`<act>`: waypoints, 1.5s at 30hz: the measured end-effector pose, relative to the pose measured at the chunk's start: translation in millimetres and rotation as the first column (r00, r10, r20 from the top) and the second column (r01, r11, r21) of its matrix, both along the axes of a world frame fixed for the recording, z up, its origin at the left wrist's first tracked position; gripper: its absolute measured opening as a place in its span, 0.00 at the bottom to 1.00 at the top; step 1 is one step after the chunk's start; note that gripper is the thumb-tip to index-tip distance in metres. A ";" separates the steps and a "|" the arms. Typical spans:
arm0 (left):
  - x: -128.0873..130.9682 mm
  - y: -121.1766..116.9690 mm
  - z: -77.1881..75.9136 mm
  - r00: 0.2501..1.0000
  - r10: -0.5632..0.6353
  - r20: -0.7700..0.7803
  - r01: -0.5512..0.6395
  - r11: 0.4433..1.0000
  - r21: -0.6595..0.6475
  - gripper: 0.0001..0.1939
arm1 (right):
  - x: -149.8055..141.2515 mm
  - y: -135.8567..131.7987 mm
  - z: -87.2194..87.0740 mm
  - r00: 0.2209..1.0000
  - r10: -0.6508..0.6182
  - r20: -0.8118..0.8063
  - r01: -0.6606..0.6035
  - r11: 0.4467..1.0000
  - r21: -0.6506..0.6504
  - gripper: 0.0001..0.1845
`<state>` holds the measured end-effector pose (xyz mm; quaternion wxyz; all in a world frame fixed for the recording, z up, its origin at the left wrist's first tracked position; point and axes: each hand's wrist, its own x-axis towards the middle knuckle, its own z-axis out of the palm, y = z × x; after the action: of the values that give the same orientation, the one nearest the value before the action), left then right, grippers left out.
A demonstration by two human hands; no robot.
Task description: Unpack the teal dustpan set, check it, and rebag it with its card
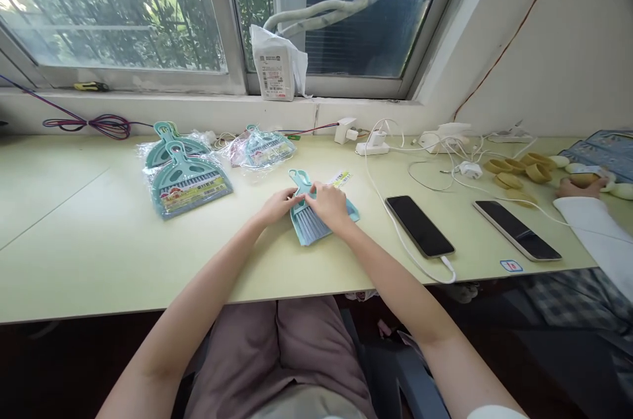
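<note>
A small light-blue dustpan (299, 234) lies on the table in front of me, its looped handle pointing away. A hand brush (312, 227) with grey-blue bristles rests on it. My left hand (279, 206) is closed on the left side of the set, its fingers at the dustpan's edge near the handle. From the right, my right hand (330, 206) grips the brush, thumb close to the left fingers, and covers much of the brush body. A yellow-and-white printed card (340, 179) sits just behind the right hand.
Plastic-wrapped dustpan sets (190, 185) lie at the left, another wrapped set (267, 147) farther back. To the right are a charging phone (419, 226), a second phone (517, 229), chargers (374, 143) and cables. Another person's hand (581, 187) holds something by small yellow cups (538, 173).
</note>
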<state>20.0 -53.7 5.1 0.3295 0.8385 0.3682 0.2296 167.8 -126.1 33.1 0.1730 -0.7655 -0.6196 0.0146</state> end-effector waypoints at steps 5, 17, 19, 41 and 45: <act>-0.2 7.0 -6.2 0.989 0.040 0.143 -0.033 0.998 -0.049 0.24 | 11.7 2.3 0.4 0.987 0.053 -0.152 -0.042 0.996 0.079 0.14; -1.2 -14.5 16.7 0.958 0.007 0.287 -0.042 0.993 0.113 0.23 | 34.4 15.6 1.2 0.782 0.269 -0.562 -0.028 0.916 0.400 0.22; -1.2 -16.0 18.1 0.966 0.003 0.260 -0.032 0.994 0.105 0.23 | 40.4 21.1 -2.3 0.702 0.274 -0.658 -0.040 0.937 0.348 0.22; -12.8 -12.8 27.2 0.953 -0.073 0.295 0.109 0.988 -0.106 0.25 | 23.7 24.8 -9.2 0.528 0.367 -0.766 -0.085 0.920 0.382 0.27; -12.4 -8.4 25.8 0.970 -0.063 0.233 0.075 0.996 -0.042 0.25 | 23.9 27.7 -14.1 0.559 0.368 -0.743 -0.102 0.920 0.379 0.25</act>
<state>7.6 -62.0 30.9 0.3990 0.8097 0.3037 0.3048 191.6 -98.4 18.9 0.5403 -0.5507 -0.5671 0.2887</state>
